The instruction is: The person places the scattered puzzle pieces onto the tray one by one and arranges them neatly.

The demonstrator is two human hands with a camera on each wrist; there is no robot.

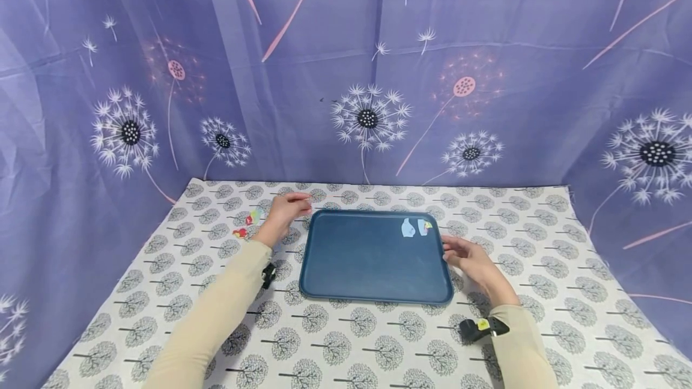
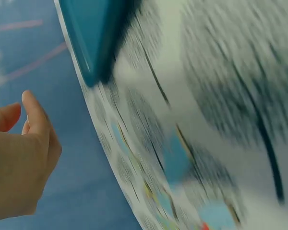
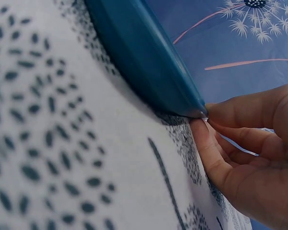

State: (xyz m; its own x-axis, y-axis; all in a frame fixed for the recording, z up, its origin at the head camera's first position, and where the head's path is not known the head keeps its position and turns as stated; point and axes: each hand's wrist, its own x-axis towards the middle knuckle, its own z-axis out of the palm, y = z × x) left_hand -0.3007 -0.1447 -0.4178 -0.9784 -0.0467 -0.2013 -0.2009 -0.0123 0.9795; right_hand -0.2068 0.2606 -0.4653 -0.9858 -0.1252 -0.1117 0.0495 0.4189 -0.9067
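Gripping the tray [image 1: 373, 263] by its R rim, the person's R hand [image 1: 471, 260] has thumb & index pinched on the edge, seen close up in the R wrist view. L hand [image 1: 283, 216] is just beside the tray's far L corner, fingers loosely bent, thumb & index a bit apart, w/ nothing seen btwn them. Tray sits on the tree-print worktop [image 1: 357, 347], btwn the 2 hands. Near its far R corner lie a pale blue pc [image 1: 408, 228] &, just beside it, a blue-yellow pc [image 1: 423, 228]. L of the L hand, on the worktop, are a red pc [image 1: 240, 233] & a multicolour pc [image 1: 253, 217]. L wrist view is blurry; pcs' shapes can't be told there. Behind: purple curtain [image 1: 303, 119] w/ dandelions.
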